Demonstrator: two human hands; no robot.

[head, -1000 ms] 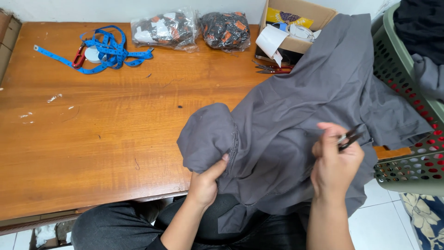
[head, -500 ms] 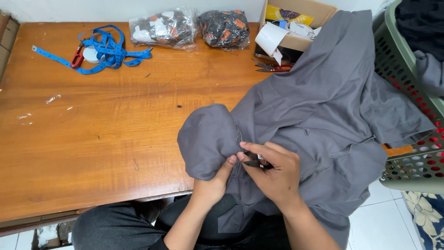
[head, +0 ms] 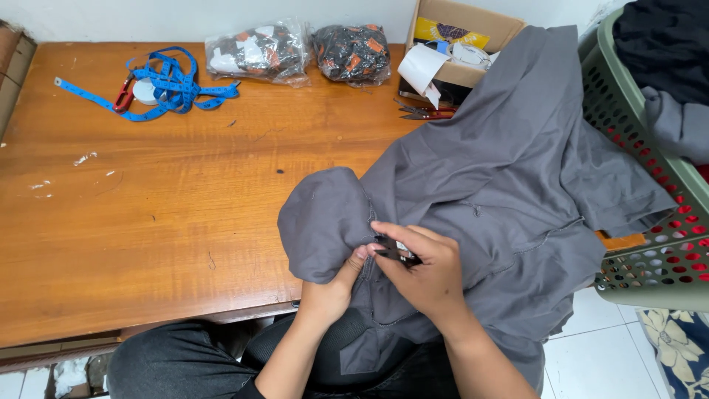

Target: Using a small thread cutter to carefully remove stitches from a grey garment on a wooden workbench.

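At the near table edge: I see one grey cloth garment (head: 502, 192) draped from the cardboard box down over the edge toward my lap, one bunched fold of it sitting on the wood at centre.
Left hand (head: 329, 288): closed in a pinch on that bunched fold from below, thumb up against the cloth.
Right hand (head: 425, 273): curled shut around one small dark thread snipper (head: 395, 251), its tip touching the garment just beside my left thumb.
Hands counted: two, both mine, touching each other at the fold.
Table: one brown wooden table (head: 148, 214), bare across its left and middle; that is my widest open room.
Far edge, left: one blue measuring tape (head: 173, 85) in a loose tangle, with one red clip and one white roll in it.
Far edge, middle: two clear plastic bags of dark and orange pieces (head: 295, 52), side by side and touching.
Far edge, right: one open brown cardboard box (head: 461, 33) with white paper hanging over its front; the garment covers its right side.
Beside the box: one pair of dark scissors with reddish handles (head: 425, 112), lying flat, touching the garment's edge.
Right side: one green perforated plastic laundry basket (head: 650, 244) holding dark and grey clothes, hard against the table end and the garment; no free room there.
Near edge: my dark trousers (head: 177, 362) below it; white tiled floor (head: 605, 347) to the right.
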